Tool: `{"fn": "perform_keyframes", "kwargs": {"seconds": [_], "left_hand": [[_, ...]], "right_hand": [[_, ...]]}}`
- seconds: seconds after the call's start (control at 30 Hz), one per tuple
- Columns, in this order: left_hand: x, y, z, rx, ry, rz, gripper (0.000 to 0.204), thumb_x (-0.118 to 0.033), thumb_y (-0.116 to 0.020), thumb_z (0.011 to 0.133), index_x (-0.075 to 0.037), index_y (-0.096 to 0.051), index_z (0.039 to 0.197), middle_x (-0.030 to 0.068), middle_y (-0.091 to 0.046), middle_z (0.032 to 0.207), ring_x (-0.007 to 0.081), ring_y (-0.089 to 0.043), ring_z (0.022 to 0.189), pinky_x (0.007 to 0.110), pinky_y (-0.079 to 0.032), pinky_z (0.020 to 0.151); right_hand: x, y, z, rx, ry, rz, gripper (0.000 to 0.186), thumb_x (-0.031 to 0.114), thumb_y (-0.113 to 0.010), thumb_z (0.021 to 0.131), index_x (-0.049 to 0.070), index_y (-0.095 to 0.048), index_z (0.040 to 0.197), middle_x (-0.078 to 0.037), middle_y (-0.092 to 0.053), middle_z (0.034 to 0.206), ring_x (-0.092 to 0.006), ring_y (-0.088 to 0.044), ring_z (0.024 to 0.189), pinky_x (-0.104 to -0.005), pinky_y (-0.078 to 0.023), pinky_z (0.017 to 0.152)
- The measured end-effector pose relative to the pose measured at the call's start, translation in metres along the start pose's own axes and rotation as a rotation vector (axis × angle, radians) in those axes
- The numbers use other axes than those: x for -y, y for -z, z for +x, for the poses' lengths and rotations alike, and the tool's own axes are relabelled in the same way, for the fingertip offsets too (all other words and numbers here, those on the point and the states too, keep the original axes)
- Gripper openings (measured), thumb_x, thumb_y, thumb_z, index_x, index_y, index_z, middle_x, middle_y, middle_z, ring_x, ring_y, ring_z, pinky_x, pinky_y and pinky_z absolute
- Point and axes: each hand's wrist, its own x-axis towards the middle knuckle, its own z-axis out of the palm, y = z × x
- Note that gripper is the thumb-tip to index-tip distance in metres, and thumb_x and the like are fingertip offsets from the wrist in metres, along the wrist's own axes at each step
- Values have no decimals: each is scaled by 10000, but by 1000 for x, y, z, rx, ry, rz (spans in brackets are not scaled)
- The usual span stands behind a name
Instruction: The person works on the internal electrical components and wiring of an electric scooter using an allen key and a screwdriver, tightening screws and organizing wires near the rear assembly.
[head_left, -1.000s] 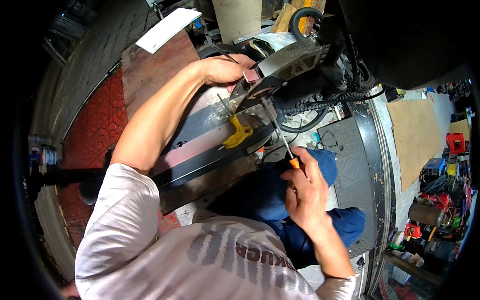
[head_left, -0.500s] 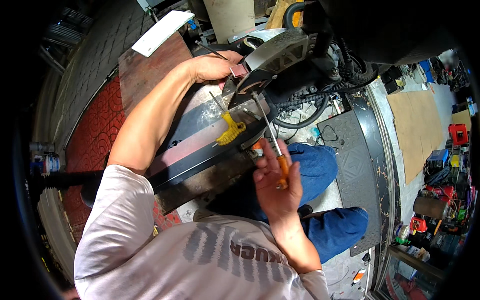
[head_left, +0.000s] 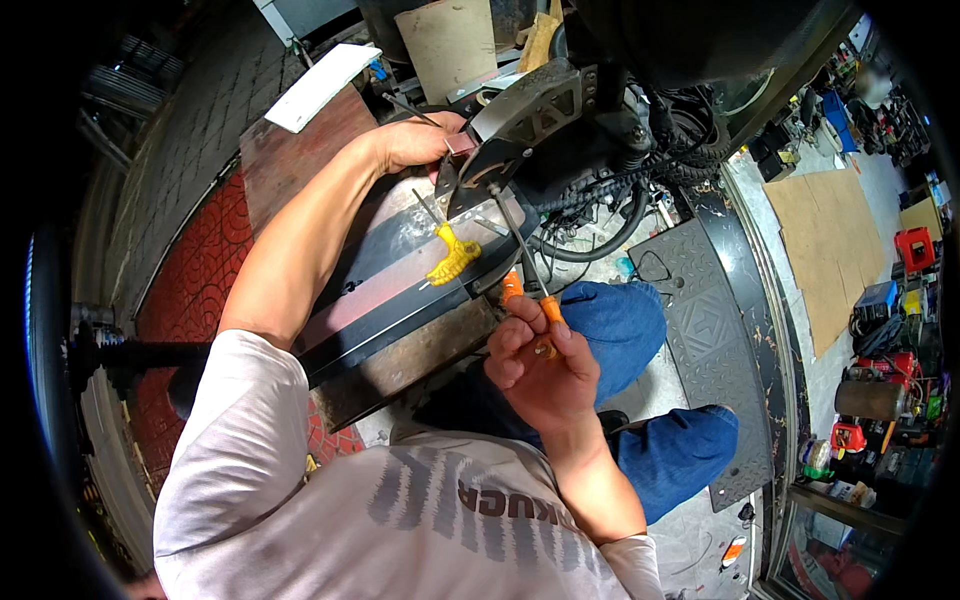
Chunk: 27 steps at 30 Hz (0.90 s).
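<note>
My right hand [head_left: 545, 375] is closed around the orange handle of a long screwdriver [head_left: 518, 230]. Its shaft slants up and left to a bolt area on a black metal fender bracket [head_left: 530, 120]. My left hand [head_left: 415, 145] is bent against the bracket's left side, its fingertips hidden. By its fingers sits a small reddish block [head_left: 460, 144], and a thin dark rod [head_left: 408, 108] sticks out past the knuckles. Below the bracket, a yellow-handled T-shaped hex key [head_left: 453, 257] lies on the scratched, dark deck [head_left: 390, 275] of what looks like a scooter.
A rusty metal beam [head_left: 400, 375] runs under the deck. To the right are a knobby tyre [head_left: 690, 140], a black ramp plate [head_left: 695, 345] and a cardboard sheet [head_left: 825, 240]. Tools and a red box [head_left: 913, 248] crowd the far right. A white board [head_left: 322, 85] lies at upper left.
My right fingers, spread around the handle before, have curled in onto it. The screwdriver stays at the same spot on the bracket. My left hand keeps its place; the view has shifted slightly.
</note>
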Motion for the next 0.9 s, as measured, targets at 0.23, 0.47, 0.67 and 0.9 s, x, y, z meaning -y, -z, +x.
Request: {"fn": "perform_keyframes", "kwargs": {"seconds": [0.23,0.47,0.67,0.9], "left_hand": [[-3,1,4,33,29,-40,239,-267,-655,979,-53,-643,872,-12,-593,721,69,-584,582,234,-483,494],[-2,-1,3,105,-4,-82,234,-284,-685,964,-60,-726,1022,-17,-670,830,48,-605,661,219,-469,509],[-1,1,4,156,-11,-81,320,-317,-694,961,-48,-741,1129,-17,-697,908,48,-609,739,223,-481,529],[-1,2,4,127,-22,-47,298,-281,-667,968,-36,-741,1120,-5,-713,938,52,-609,726,229,-483,525]], "right_hand": [[41,-8,-2,-301,201,-1356,374,2,-681,883,43,-677,1254,-82,-718,1057,-241,-657,895,-342,-498,734],[82,-40,1,-167,595,-2489,545,-116,-654,616,29,-700,1139,-145,-647,1174,-363,-617,1064,-480,-540,896],[49,-8,-4,-585,454,-1048,1042,-214,-691,778,74,-210,1656,-152,-505,1473,-233,-664,1098,-335,-588,909],[48,-8,-5,-142,142,-205,711,376,-624,1018,89,-361,1613,-278,-684,1253,-315,-710,892,-377,-553,726]]}}
